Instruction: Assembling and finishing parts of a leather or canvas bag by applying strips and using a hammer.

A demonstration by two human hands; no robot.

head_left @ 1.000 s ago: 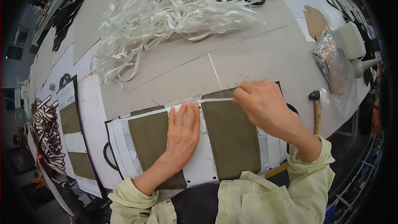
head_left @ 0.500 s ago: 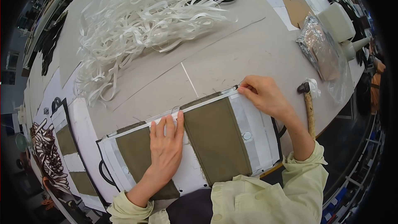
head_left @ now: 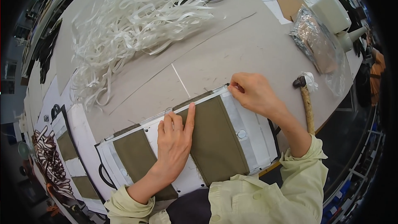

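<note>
White strip (head_left: 207, 98) now has the left hand (head_left: 174, 143) farther right along it.

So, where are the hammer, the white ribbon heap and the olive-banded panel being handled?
Hammer (head_left: 307, 108), head view: wooden handle.
White ribbon heap (head_left: 143, 27), head view: its middle.
Olive-banded panel (head_left: 216, 136), head view: right-hand olive band.

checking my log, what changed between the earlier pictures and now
The right hand moved right along the white strip to the upper right corner of the olive-and-white piece. The left hand slid right, its index fingertip now at the upper edge of the right olive panel, other fingers more bent. The ribbon pile and hammer stayed in place.
</note>
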